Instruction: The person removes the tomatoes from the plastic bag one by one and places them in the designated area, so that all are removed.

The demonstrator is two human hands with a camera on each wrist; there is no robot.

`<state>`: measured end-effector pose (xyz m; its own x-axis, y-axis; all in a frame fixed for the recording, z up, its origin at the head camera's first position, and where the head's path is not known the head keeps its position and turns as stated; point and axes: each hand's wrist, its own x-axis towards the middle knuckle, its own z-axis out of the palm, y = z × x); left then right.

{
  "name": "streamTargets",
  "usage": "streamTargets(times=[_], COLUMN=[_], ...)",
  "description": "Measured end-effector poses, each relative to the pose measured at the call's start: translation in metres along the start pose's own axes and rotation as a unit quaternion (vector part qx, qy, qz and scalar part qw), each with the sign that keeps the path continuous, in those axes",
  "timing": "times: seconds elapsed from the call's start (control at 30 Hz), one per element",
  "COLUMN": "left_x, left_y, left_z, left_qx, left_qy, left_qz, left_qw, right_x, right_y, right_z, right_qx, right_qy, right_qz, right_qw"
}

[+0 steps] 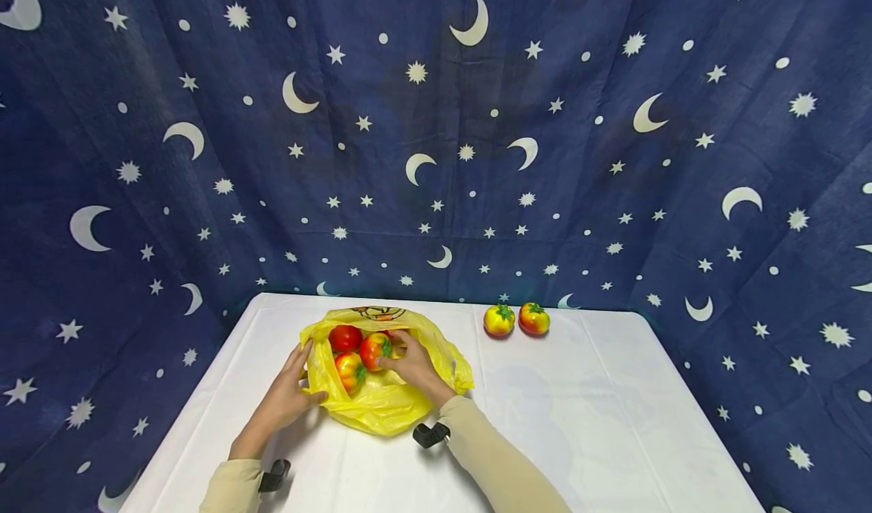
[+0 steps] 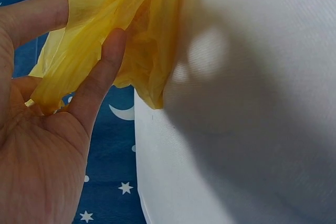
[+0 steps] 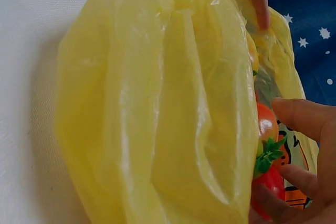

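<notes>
A yellow plastic bag [image 1: 381,415] lies on the table with its mouth spread, several red and yellow tomatoes inside. My left hand [image 1: 284,398] holds the bag's left rim, the thumb on one side of the film and fingers on the other in the left wrist view. Inside the mouth, my right hand [image 1: 413,363] grips a red-yellow tomato [image 1: 373,351] with a green leafy top, thumb and fingers at its sides. Beside it are a red tomato [image 1: 345,338] and a yellow-orange tomato [image 1: 350,371]. In the right wrist view, bag film [image 3: 152,103] hides much of the contents.
Two more tomatoes, one mostly yellow [image 1: 499,321] and one red-yellow [image 1: 534,319], sit near the back edge of the white-covered table [image 1: 579,415], right of the bag. A dark blue curtain [image 1: 436,119] with moons and stars hangs behind and along both sides.
</notes>
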<state>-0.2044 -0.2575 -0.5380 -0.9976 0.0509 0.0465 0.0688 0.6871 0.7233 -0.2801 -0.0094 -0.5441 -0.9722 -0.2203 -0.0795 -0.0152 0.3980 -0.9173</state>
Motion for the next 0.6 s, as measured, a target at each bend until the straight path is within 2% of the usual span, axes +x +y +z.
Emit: streamTargets(times=[0.47,0.6], left_x=[0.000,0.000], left_y=[0.000,0.000], left_z=[-0.001,-0.002], left_qx=[-0.003,0.000], left_qy=[-0.008,-0.007], left_qz=[-0.013,-0.014], left_qw=[0.9999,0.9999], right_x=[0.004,0.006], right_y=[0.004,0.005], right_z=[0.012,0.015], right_qx=[0.029,0.028], right_qy=[0.013,0.022], right_qz=[0.011,0.002], right_qw=[0.9994,0.9994])
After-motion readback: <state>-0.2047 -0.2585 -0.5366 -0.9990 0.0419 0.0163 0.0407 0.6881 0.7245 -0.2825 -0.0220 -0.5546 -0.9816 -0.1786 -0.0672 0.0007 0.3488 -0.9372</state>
